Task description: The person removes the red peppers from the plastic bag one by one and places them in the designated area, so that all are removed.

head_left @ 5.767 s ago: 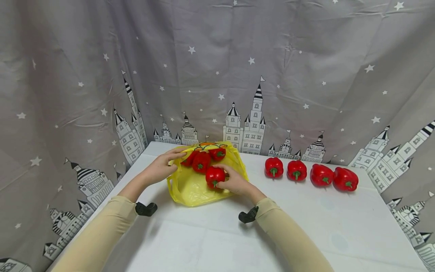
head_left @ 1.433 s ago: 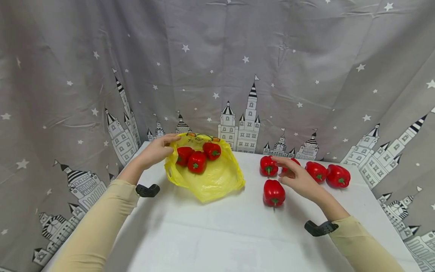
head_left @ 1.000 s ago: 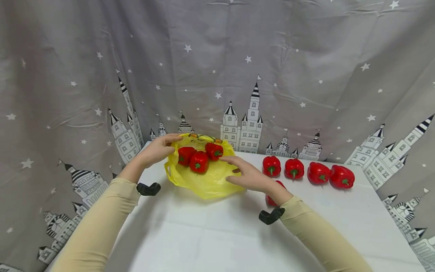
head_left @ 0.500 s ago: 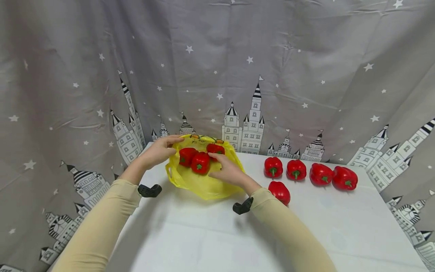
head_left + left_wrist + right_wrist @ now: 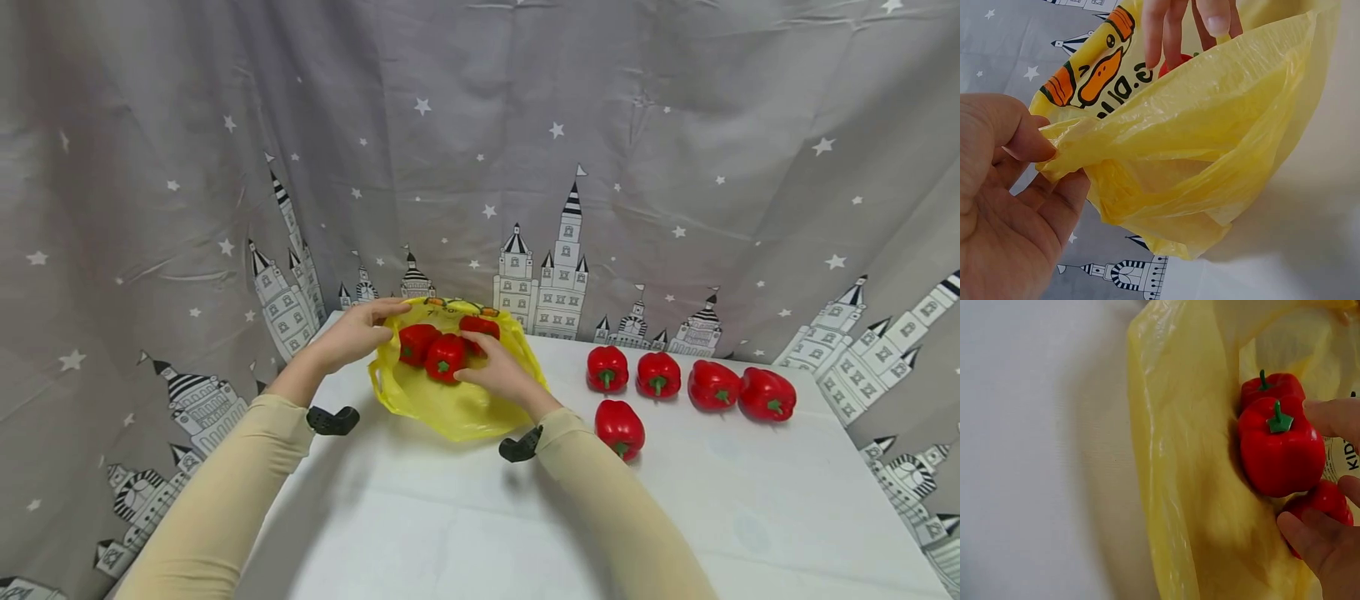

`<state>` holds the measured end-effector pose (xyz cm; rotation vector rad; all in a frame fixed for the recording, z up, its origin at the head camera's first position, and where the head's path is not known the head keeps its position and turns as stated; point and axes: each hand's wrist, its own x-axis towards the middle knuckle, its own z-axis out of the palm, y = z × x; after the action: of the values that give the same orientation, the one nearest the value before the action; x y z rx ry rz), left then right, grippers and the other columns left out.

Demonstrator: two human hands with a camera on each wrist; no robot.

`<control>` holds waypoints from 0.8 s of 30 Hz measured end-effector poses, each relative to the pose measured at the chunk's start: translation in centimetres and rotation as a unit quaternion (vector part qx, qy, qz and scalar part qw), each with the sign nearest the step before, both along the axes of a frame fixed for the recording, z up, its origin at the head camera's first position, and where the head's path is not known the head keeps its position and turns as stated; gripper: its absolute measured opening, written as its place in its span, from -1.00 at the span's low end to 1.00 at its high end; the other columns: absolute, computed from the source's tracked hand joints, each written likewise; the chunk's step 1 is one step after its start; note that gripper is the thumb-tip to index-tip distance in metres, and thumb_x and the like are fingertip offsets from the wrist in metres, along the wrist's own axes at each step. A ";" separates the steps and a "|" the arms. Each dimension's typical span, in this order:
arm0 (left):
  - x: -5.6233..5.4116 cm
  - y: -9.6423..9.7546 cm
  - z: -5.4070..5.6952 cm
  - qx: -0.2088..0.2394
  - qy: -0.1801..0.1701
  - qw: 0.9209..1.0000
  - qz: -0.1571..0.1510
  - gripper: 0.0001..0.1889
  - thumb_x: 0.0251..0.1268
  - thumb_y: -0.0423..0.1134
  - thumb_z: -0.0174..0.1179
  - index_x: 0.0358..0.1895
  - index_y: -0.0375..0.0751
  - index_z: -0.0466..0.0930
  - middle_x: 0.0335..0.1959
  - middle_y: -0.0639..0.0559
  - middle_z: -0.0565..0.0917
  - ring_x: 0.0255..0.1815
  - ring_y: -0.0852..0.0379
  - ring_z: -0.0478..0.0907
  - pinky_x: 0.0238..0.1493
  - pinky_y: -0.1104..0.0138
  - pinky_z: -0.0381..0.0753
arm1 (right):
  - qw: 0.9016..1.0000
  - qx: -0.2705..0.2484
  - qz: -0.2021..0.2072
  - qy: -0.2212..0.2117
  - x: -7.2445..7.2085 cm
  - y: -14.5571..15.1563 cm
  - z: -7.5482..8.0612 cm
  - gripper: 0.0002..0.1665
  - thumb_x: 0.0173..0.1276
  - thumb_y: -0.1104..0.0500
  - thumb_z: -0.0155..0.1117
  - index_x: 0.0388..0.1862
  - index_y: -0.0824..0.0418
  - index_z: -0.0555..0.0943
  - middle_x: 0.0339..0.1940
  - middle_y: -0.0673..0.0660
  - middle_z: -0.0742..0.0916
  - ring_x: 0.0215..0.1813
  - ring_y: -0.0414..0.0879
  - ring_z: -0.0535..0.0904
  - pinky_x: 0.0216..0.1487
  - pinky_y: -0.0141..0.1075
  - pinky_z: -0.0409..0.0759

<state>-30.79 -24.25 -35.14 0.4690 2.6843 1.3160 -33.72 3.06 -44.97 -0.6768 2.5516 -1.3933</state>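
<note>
A yellow plastic bag [image 5: 427,408] with a printed duck lies with its mouth facing me. Inside sit three red bell peppers: a left one [image 5: 415,343], a front one [image 5: 445,360] and a right one [image 5: 480,325]. My left hand [image 5: 348,333] pinches the bag's left edge between thumb and fingers, as the left wrist view shows. My right hand [image 5: 504,371] reaches into the bag, thumb and fingers spread at the right and front peppers. In the right wrist view its thumb [image 5: 1304,540] overlaps the lowest pepper [image 5: 1325,500]; whether it presses there, I cannot tell.
Several red bell peppers stand in a row at the table's back right, from one pepper [image 5: 607,369] to another [image 5: 767,394]. A single pepper [image 5: 620,429] lies in front of them, beside my right forearm. A grey castle-print curtain [image 5: 480,150] hangs behind the white table [image 5: 420,525].
My right hand set one pepper down in front of the row, then came back left into the bag, lately moving deeper among the peppers. My left hand keeps holding the bag's edge.
</note>
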 end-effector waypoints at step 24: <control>0.3 0.2 -0.2 -0.004 -0.003 1.000 -0.004 -0.38 0.33 -0.44 0.02 0.50 -0.27 0.37 0.61 -0.15 0.18 0.54 -0.22 0.19 0.44 -0.08 0.29 | 0.999 0.041 0.012 0.021 -1.8 -2.6 -1.8 -0.15 0.36 0.15 0.43 0.59 0.00 0.34 0.62 0.12 0.28 0.60 0.05 0.17 0.56 -0.04 0.13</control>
<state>-30.49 -24.06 -35.35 0.4738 2.6790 1.3016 -35.55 0.43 -46.73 -0.7278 2.6082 -1.2724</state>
